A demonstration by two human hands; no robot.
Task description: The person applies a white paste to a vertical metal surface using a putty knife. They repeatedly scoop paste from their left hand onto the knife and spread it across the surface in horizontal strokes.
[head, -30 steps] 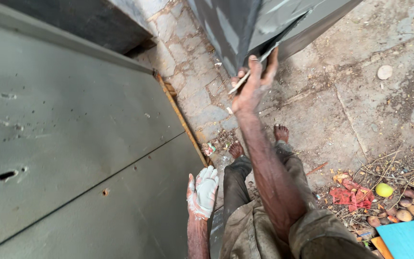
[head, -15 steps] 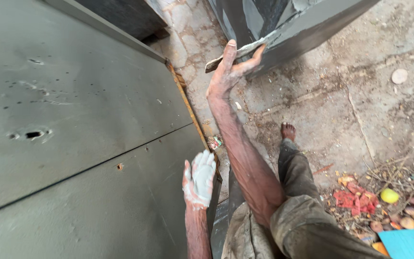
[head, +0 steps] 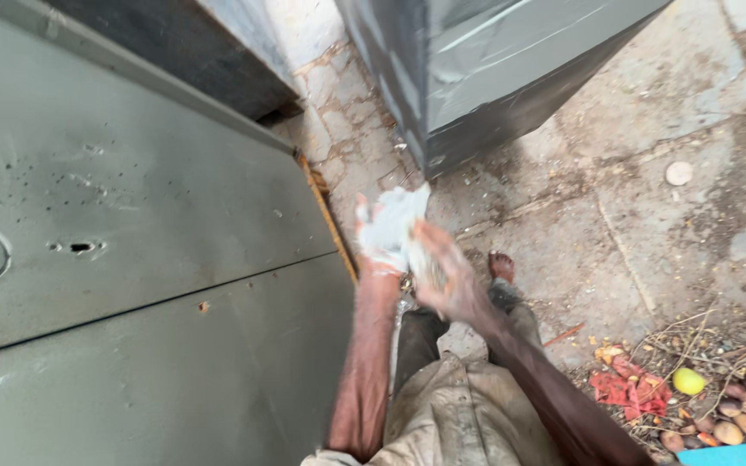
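Here the two hands meet in front of the person's chest, both blurred by motion. The left hand [head: 384, 235] is coated in a pale whitish paste and holds a pale lump of putty [head: 403, 211] against its palm, fingers curled loosely up around it; the grip looks partly closed on the lump, though the blur hides the exact finger positions. The right hand [head: 442, 276] lies just beside and slightly below that grip, its fingertips touching the lower edge of the lump; whether it pinches some of the material or only presses on it cannot be told. To the left of the grip stands a large grey-green metal panel [head: 131, 259] with a seam across it, small holes and a rusty orange edge close to the left wrist. Above and beyond the grip stands a dark grey metal cabinet [head: 494, 69], well apart from both hands. Below the grip are the person's dusty trousers [head: 459, 414] and a bare foot [head: 501, 266] on the cracked concrete floor [head: 649, 242]. Far to the right of the grip lies a heap of litter and small round fruits [head: 718, 406].
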